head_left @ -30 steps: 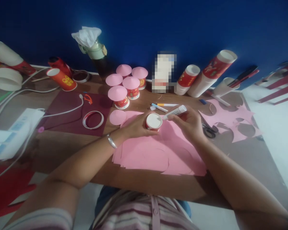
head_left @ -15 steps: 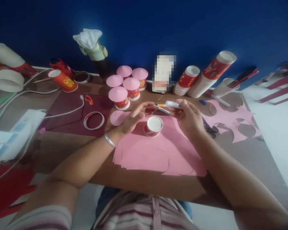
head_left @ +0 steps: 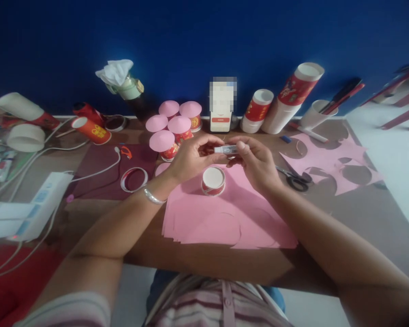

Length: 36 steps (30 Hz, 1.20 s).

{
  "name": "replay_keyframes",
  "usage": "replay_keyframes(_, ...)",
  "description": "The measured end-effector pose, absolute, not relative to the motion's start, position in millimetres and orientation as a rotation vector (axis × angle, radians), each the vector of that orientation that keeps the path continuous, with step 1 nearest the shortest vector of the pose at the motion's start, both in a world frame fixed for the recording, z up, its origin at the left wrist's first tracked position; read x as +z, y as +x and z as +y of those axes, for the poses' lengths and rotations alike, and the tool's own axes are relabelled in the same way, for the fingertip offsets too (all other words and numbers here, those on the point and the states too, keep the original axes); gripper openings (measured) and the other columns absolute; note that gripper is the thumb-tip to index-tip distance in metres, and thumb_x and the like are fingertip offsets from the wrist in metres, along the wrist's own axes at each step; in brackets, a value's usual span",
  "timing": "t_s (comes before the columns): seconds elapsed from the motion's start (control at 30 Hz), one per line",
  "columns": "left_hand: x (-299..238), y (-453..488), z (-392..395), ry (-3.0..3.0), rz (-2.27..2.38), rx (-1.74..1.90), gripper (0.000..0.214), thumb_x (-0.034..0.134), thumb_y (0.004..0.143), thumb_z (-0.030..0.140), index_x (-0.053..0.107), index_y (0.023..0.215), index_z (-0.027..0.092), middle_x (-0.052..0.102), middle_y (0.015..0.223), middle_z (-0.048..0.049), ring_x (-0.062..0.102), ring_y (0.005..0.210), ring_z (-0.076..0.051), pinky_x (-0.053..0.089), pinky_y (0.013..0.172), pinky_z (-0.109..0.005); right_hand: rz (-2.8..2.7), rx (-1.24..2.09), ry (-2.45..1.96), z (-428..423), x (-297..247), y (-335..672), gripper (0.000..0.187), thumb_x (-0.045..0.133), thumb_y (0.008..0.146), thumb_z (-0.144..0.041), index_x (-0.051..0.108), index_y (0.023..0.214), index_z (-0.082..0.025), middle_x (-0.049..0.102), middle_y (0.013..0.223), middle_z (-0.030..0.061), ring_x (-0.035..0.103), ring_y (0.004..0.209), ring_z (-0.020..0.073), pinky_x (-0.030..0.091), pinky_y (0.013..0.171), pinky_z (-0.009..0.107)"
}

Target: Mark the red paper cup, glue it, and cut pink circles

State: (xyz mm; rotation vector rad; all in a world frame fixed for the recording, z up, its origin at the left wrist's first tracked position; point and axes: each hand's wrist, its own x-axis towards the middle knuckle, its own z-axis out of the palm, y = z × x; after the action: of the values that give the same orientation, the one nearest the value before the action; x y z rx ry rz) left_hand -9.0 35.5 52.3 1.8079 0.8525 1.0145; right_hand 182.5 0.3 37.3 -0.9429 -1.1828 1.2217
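Note:
Above the pink paper stack, my right hand point(head_left: 261, 161) pinches a small whitish tube point(head_left: 225, 149) between thumb and fingers. My left hand point(head_left: 194, 156) closes its thumb and fingers about the tube's left end, partly hiding it. Just below both hands, a short red-and-white paper cup piece point(head_left: 213, 180) stands on the pink paper sheets point(head_left: 201, 220), its white round face up. Behind my left hand are several small red cup pieces topped with pink paper cones point(head_left: 162, 141). A pink disc point(head_left: 162, 169) lies mostly hidden under my left wrist.
Scissors point(head_left: 296, 179) and cut pink scraps point(head_left: 327, 159) lie at right. A phone point(head_left: 220, 106) and stacked paper cups point(head_left: 298, 97) stand at the back, near a pen cup point(head_left: 318, 113). Left are a white ring point(head_left: 134, 180), an orange cup point(head_left: 91, 130), a power strip point(head_left: 42, 206) and cables.
The tube has moved slightly left, and its orange part no longer shows. My left fingers have come closer around its end. The whole view has shifted a little.

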Motion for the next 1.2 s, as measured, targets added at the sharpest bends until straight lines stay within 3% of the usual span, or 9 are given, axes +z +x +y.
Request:
replay_keyframes(0.17, 53, -3, 37, 1.971, 0.954, 1.092, 0.025, 0.082, 0.084, 0.038, 0.076, 0.1, 0.019, 0.078, 0.096, -0.0063, 0.072, 0.083, -0.017, 0.061, 0.077, -0.033, -1.291, 1.159, -1.05, -5, 42, 194, 0.054, 0.06, 0.092, -0.074, 0.067, 0.085, -0.02, 0.051, 0.058, -0.0047, 0.046, 0.047, 0.0085, 0.039, 0.043, 0.023)
replay_keyframes(0.33, 57, 2, 31, 2.055, 0.928, 1.098, 0.019, 0.079, 0.085, 0.028, 0.074, 0.099, 0.019, 0.078, 0.094, -0.0047, 0.07, 0.079, -0.014, 0.058, 0.072, -0.028, -1.194, 1.25, -1.053, -6, 40, 195, 0.061, 0.053, 0.091, -0.081, 0.068, 0.092, -0.021, 0.027, 0.058, -0.0087, 0.027, 0.046, 0.008, 0.022, 0.04, 0.024)
replay_keyframes(0.6, 55, 6, 27, 1.946, 0.9, 1.101, 0.023, 0.079, 0.086, 0.036, 0.074, 0.099, 0.018, 0.078, 0.09, -0.0041, 0.069, 0.076, -0.014, 0.058, 0.07, -0.027, -1.282, 0.898, -1.12, -5, 29, 195, 0.052, 0.057, 0.093, -0.076, 0.062, 0.105, -0.025, 0.055, 0.078, -0.002, 0.054, 0.068, 0.0119, 0.045, 0.056, 0.025)
replay_keyframes(0.77, 46, -3, 31, 1.795, 0.911, 1.12, 0.028, 0.082, 0.083, 0.039, 0.074, 0.1, 0.017, 0.077, 0.091, -0.0059, 0.071, 0.078, -0.016, 0.061, 0.072, -0.03, -1.277, 0.928, -1.067, -1, 24, 200, 0.043, 0.069, 0.091, -0.066, 0.056, 0.089, -0.025, 0.053, 0.063, -0.007, 0.048, 0.051, 0.0087, 0.04, 0.047, 0.024)
replay_keyframes(0.87, 45, -9, 30, 1.832, 0.922, 1.149, 0.026, 0.081, 0.084, 0.038, 0.074, 0.098, 0.018, 0.077, 0.09, -0.0051, 0.071, 0.076, -0.015, 0.061, 0.071, -0.03, -1.25, 1.03, -1.02, 1, 28, 201, 0.043, 0.075, 0.088, -0.062, 0.055, 0.083, -0.024, 0.057, 0.059, -0.0069, 0.054, 0.048, 0.0094, 0.045, 0.048, 0.025)
replay_keyframes(1.07, 52, -8, 27, 2.139, 0.901, 1.271, 0.015, 0.079, 0.086, 0.027, 0.075, 0.098, 0.019, 0.079, 0.092, -0.0033, 0.071, 0.079, -0.012, 0.06, 0.072, -0.025, -1.278, 1.21, -0.99, 2, 29, 198, 0.046, 0.068, 0.091, -0.066, 0.057, 0.085, -0.022, 0.059, 0.063, -0.0057, 0.055, 0.046, 0.0086, 0.046, 0.042, 0.023)
replay_keyframes(1.2, 51, -7, 31, 2.116, 0.873, 1.274, 0.019, 0.082, 0.085, 0.029, 0.076, 0.1, 0.019, 0.08, 0.092, -0.0033, 0.072, 0.078, -0.013, 0.061, 0.072, -0.025, -1.323, 1.062, -0.941, 1, 25, 200, 0.038, 0.071, 0.093, -0.058, 0.06, 0.091, -0.022, 0.062, 0.065, -0.0059, 0.059, 0.05, 0.0091, 0.052, 0.05, 0.024)
